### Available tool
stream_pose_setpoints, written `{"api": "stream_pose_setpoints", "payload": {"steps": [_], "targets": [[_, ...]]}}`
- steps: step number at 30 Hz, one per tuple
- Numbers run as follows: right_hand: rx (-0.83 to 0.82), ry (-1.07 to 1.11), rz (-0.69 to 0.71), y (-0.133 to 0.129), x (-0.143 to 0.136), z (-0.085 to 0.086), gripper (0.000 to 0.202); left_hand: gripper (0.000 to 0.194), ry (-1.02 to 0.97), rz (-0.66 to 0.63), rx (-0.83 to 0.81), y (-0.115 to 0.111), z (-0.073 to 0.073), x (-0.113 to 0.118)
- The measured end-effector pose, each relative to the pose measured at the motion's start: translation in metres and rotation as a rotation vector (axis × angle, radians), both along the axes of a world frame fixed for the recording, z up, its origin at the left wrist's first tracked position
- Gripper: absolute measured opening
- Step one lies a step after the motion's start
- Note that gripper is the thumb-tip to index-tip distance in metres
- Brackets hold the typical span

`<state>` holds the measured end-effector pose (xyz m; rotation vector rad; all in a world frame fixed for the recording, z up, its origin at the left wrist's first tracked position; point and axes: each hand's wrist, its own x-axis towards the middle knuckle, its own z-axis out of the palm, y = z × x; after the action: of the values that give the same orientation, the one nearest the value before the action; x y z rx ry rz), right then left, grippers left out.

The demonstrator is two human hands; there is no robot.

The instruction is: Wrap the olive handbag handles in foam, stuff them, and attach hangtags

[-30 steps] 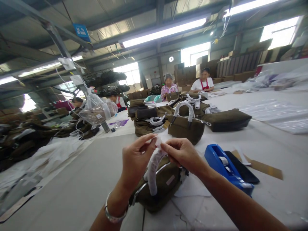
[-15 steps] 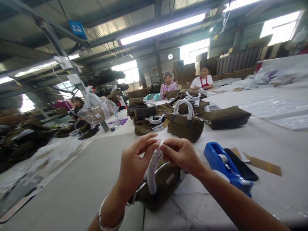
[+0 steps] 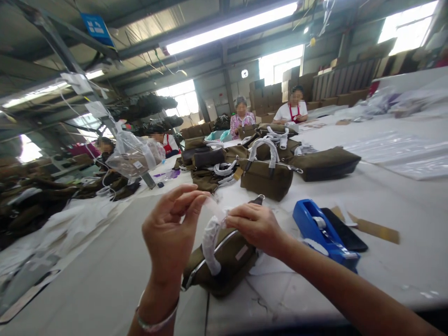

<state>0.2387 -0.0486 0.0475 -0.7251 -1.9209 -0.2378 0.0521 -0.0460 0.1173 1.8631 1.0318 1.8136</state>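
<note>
An olive-brown handbag (image 3: 233,268) with a silver zip lies on the table in front of me. Its handle (image 3: 210,247) arches up, wrapped in white padding. Between thumb and fingers, my left hand (image 3: 173,224) pinches the end of a translucent strip (image 3: 215,207) that looks like tape, left of the handle's top. The strip runs across to my right hand (image 3: 257,228), whose closed fingers grip the wrapped handle near its top. The fingertips of my right hand hide the far part of the handle.
Right of the bag stand a blue tape dispenser (image 3: 322,233), a black flat object (image 3: 345,231) and a brown card strip (image 3: 376,228). Beyond are several olive bags (image 3: 268,179) with wrapped handles. A plastic bag (image 3: 129,156) hangs from a post. Co-workers sit farther back.
My left hand has moved left, away from the right hand, and the translucent strip is now stretched between them. My right hand has stayed at the handle's top. The view has shifted slightly.
</note>
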Motion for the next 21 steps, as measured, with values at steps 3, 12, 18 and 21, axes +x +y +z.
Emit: {"api": "stream_pose_setpoints", "payload": {"steps": [3, 12, 18, 21], "targets": [[-0.063, 0.094, 0.046, -0.005, 0.007, -0.02, 0.022, 0.032, -0.036, -0.053, -0.089, 0.004, -0.004, -0.011], [-0.461, 0.665, -0.292, -0.032, 0.062, -0.077, 0.022, 0.053, 0.845, -0.082, -0.344, 0.0, -0.04, 0.0], [-0.55, 0.561, -0.381, -0.077, 0.089, -0.108, 0.02, 0.029, 0.727, 0.214, 0.193, 0.024, -0.044, 0.003], [-0.555, 0.523, -0.468, -0.103, 0.105, -0.121, 0.02, 0.029, 0.674, 0.282, 0.301, 0.044, -0.06, 0.006]]}}
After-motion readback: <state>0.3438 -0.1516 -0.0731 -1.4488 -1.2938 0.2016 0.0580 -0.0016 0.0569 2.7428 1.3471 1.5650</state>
